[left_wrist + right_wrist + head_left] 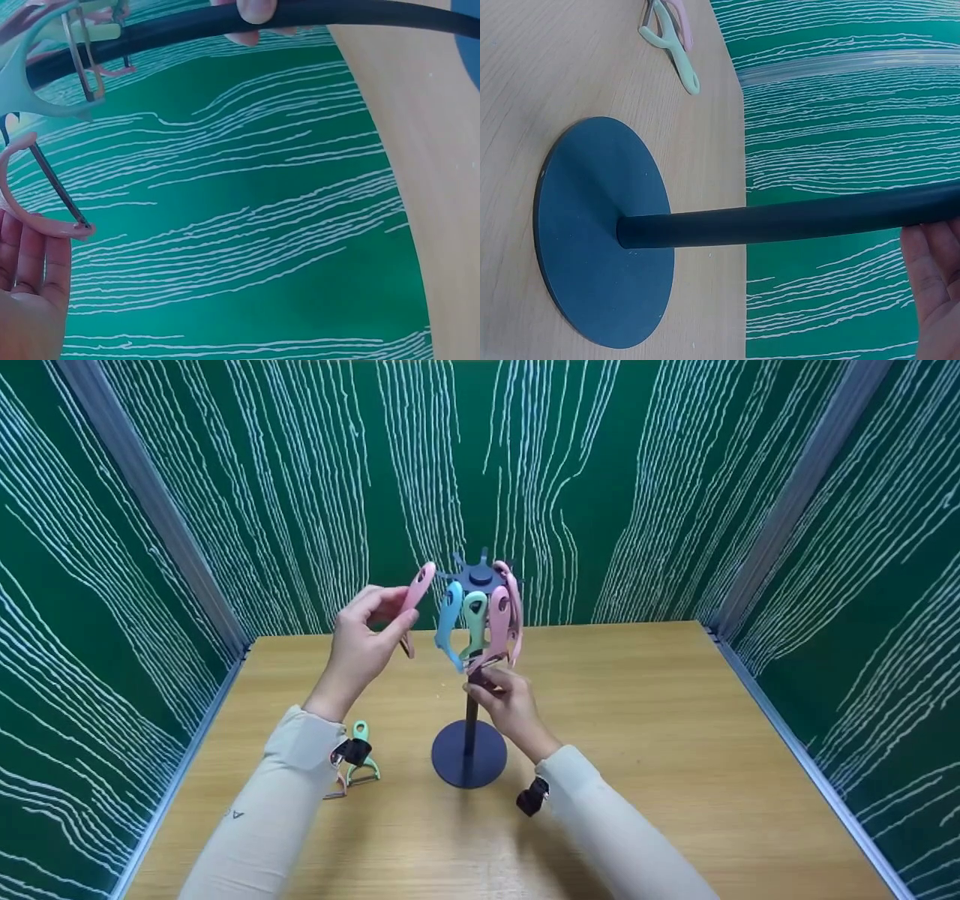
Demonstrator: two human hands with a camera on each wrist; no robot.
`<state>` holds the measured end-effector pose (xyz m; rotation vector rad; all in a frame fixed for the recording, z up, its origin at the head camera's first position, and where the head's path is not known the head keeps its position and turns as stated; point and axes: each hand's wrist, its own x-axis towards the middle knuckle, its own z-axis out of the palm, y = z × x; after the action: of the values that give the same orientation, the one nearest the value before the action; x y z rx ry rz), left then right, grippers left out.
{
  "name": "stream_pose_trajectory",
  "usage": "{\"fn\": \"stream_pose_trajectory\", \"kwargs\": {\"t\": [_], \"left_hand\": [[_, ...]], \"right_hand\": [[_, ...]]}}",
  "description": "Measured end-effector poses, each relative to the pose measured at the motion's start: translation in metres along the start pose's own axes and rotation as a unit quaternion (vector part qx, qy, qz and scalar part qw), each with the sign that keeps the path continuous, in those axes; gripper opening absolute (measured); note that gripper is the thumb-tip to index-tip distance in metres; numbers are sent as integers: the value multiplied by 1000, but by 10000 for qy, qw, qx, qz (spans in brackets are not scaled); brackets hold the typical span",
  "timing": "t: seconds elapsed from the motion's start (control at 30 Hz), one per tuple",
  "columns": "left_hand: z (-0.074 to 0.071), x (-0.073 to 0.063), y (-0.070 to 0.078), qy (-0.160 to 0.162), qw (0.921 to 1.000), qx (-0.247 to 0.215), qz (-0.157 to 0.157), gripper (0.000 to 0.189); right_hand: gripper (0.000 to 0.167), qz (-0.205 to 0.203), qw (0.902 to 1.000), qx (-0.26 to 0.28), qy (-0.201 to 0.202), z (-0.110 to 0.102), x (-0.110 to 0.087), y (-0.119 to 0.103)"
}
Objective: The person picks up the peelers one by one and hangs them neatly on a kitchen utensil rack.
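A pink peeler (pixel 418 586) is pinched in my left hand (pixel 361 639), just left of the rack's top; its metal blade shows in the left wrist view. My right hand (pixel 511 706) grips the dark post (pixel 795 220) of the stand below the hanging peelers. From the stand's hooked top (pixel 480 576) hang a blue peeler (pixel 448 619), a green peeler (pixel 475 619), a pink peeler (pixel 499 619) and more pink at the right side. Some bare hooks show at the back. The round base (pixel 457 765) rests on the table.
A green peeler (pixel 361 731) and a pink one (pixel 684 28) lie on the wooden table (pixel 637 750), left of the base and partly behind my left wrist. Green walls (pixel 600 495) with white lines enclose the back and sides.
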<state>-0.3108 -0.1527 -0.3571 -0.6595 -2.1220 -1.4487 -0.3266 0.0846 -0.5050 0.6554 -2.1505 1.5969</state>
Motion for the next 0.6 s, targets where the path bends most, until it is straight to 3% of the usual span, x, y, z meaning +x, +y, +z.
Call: {"fn": "stream_pose_trajectory", "kwargs": {"t": [0.6], "left_hand": [[14,5,1,-337,9984,-464,-19,31]], "right_hand": [[9,121,9999,104,-43,-1,-1,-1]]}}
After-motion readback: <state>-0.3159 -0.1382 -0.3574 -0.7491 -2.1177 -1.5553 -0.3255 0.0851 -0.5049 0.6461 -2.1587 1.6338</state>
